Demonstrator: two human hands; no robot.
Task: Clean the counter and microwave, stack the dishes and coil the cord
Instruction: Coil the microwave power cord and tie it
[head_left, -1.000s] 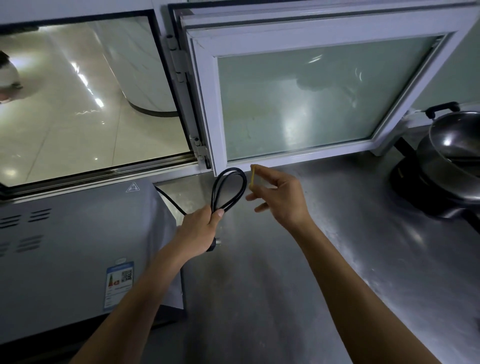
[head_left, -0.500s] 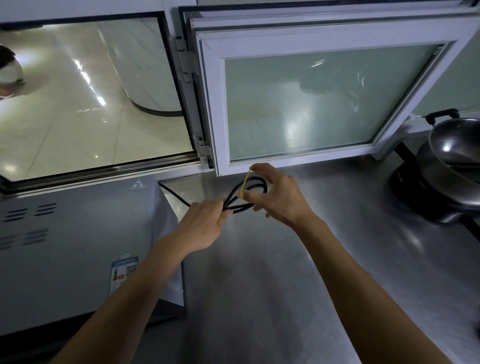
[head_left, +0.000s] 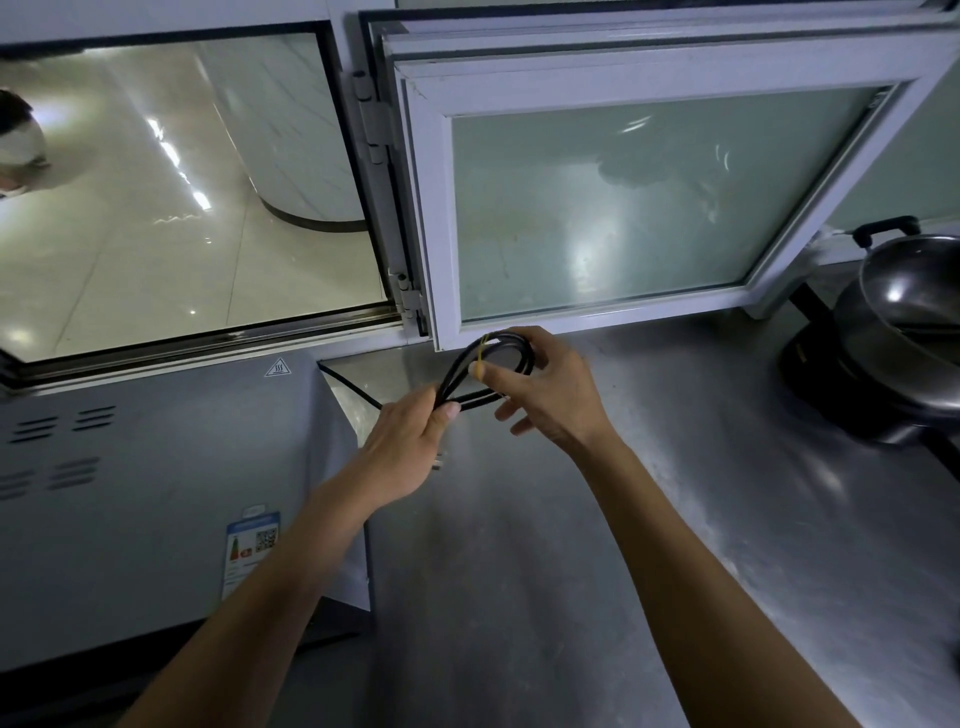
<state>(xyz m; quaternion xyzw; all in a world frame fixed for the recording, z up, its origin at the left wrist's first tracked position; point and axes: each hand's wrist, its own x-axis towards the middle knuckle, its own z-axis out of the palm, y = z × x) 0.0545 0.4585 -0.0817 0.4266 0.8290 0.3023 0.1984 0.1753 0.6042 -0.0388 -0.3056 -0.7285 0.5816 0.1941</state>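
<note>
Your left hand grips the gathered strands of the black cord in a closed fist, thumb pressed on top. The loops fan out just beyond that grip toward the window. Your right hand pinches a thin yellow band between thumb and forefinger, stretched across the loops just ahead of the left grip; the other fingers are loosely spread below. The plug seems to hang under the left fist, but it is too small to be sure. One strand trails from the grip down and back behind the microwave.

Step in hand, as judged: binding the coil. Risks:
- The band looks thin and taut. If the pinch slips it may snap back off the loops, and the coil springs open.
- The band appears to catch only part of the bundle. Loops left outside it would slide free once the left grip eases.
- The trailing strand is short of slack. Pulling the coil toward you could drag on the back of the microwave.

Surface: a brushed steel counter lies below the grip, smooth and dull-lit, so a dropped coil would slide. Room: an open white-framed window stands just beyond the grip. A dark wok sits on a burner well to the right. A glossy tiled floor shows through the opening left of the grip.
</note>
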